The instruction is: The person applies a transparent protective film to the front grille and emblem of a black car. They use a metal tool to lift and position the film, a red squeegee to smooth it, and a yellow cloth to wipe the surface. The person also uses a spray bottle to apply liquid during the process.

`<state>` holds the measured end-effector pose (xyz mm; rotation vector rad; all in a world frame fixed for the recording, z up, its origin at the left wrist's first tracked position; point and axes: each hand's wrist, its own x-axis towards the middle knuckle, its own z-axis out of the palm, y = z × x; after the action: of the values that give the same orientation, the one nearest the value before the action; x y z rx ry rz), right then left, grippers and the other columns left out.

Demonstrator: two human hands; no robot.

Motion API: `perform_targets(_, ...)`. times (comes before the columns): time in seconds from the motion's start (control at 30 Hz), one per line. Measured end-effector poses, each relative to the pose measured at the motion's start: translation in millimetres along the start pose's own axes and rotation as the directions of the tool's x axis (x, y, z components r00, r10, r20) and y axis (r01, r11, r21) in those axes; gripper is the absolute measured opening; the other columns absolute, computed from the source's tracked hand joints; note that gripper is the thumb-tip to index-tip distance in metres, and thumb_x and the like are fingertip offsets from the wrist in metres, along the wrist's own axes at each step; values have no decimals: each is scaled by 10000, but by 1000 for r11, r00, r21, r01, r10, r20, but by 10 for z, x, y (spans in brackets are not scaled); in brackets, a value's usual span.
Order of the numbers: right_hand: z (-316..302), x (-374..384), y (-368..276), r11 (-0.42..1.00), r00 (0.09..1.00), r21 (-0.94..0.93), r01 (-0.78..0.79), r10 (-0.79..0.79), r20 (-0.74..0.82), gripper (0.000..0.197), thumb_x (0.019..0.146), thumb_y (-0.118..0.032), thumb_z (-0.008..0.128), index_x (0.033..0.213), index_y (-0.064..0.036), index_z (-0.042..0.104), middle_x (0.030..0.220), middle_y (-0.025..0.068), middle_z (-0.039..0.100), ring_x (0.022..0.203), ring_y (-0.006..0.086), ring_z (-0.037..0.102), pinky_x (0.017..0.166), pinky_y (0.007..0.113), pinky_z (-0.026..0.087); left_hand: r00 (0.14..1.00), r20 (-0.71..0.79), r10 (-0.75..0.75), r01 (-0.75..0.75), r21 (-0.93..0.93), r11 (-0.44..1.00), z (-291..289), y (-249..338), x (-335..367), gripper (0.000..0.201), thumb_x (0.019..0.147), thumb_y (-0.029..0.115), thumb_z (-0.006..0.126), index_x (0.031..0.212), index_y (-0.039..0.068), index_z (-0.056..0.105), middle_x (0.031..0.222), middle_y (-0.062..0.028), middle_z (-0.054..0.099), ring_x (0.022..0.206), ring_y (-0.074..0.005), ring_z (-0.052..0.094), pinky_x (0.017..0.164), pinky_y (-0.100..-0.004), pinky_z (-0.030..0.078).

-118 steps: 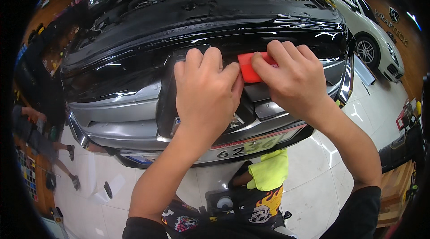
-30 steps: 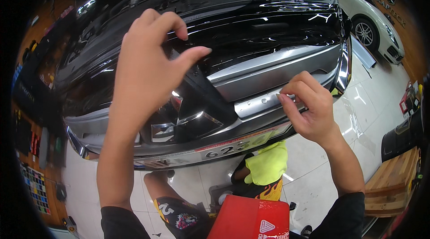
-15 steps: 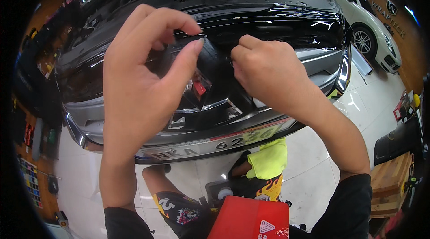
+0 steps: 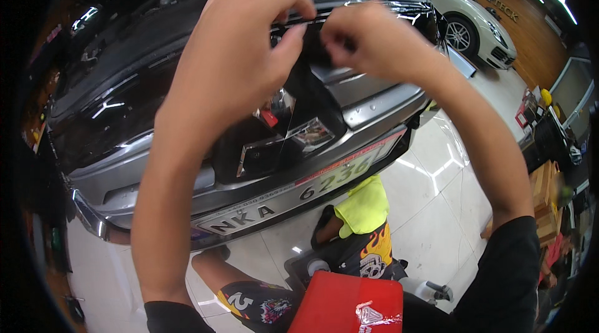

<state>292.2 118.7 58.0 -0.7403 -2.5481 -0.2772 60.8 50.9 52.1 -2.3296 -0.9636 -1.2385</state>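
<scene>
My left hand (image 4: pixel 240 52) is raised over the front of a dark car, thumb and index finger curled towards each other in a pinch. Close beside it on the right, my right hand (image 4: pixel 374 40) has its fingers bent in and pressed together. Both hands are slightly blurred. Whatever sits between the fingertips is dark against the black bodywork, and I cannot make it out. Under the hands is the black and grey front panel (image 4: pixel 380 108) with water drops on it. A chrome emblem (image 4: pixel 312 135) at its middle shows a red reflection. Below runs the licence plate (image 4: pixel 299 193).
A red box-like thing (image 4: pixel 346 302) is close in front of my body. A bright yellow-green cloth (image 4: pixel 362 208) hangs over my leg. A white car (image 4: pixel 468 9) stands at the far right, by a wooden wall. A white bottle (image 4: pixel 427 290) is on the tiled floor.
Both hands have moved up and closer together, towards the far side of the panel. The view has shifted and tilted, so the plate and emblem appear turned.
</scene>
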Motion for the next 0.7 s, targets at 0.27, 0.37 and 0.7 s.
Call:
perform_targets(0.27, -358, 63, -250, 991, 989, -24, -132, 131, -68, 132, 829, -106, 726, 883, 12, 745, 761, 175, 714, 673, 256, 686, 680, 382, 541, 981, 186, 51, -52, 1, 999, 8, 89, 247, 301, 843, 237, 828, 1014, -9, 800, 996, -203, 714, 960, -345, 701, 845, -412, 554)
perform_targets(0.37, -301, 46, -173, 997, 992, -34, -73, 69, -110, 121, 837, -100, 715, 886, 6, 747, 784, 183, 717, 722, 299, 705, 707, 400, 554, 934, 356, 0, 25, -67, 997, 141, -227, 464, 294, 815, 235, 845, 976, -7, 805, 963, -204, 713, 875, -336, 700, 776, -416, 549)
perform_targets(0.7, 74, -435, -395, 956, 873, 149, -254, 293, -390, 186, 851, -144, 686, 943, -1, 763, 814, 175, 723, 732, 283, 707, 720, 394, 564, 980, 166, 107, -78, -171, 982, 572, -620, 414, 317, 857, 278, 834, 962, -9, 747, 860, -40, 609, 795, -166, 571, 734, -336, 468)
